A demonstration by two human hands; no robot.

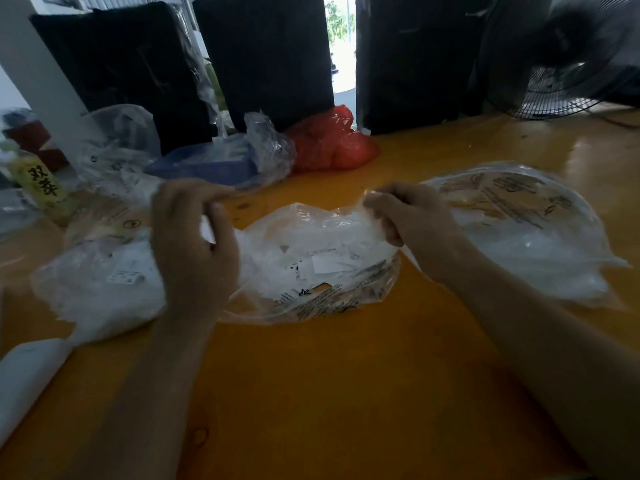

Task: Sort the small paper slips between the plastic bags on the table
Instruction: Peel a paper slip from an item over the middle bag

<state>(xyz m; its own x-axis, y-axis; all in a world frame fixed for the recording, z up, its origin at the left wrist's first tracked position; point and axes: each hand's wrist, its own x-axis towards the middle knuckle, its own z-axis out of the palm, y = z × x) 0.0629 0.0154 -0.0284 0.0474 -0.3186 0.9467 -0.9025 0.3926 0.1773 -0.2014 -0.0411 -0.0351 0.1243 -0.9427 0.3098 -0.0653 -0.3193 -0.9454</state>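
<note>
Orange table (346, 393) (black boards (270, 57) behind)

So on the table (346, 393) there's a plastic bag (311, 271) right in the middle with paper slips (325, 265) inside it. The left hand (194, 244) grips its left end and the right hand (408, 216) pinches its right end. Another bag (100, 289) sits just left of it, and a third bag (526, 230) lies to the right, behind the right forearm. Further back there's a crumpled bag (332, 143) in the middle with a box (204, 164) to its left, and a bottle (41, 188) at the far left edge. A fan (568, 64) stands at the back right.
</note>
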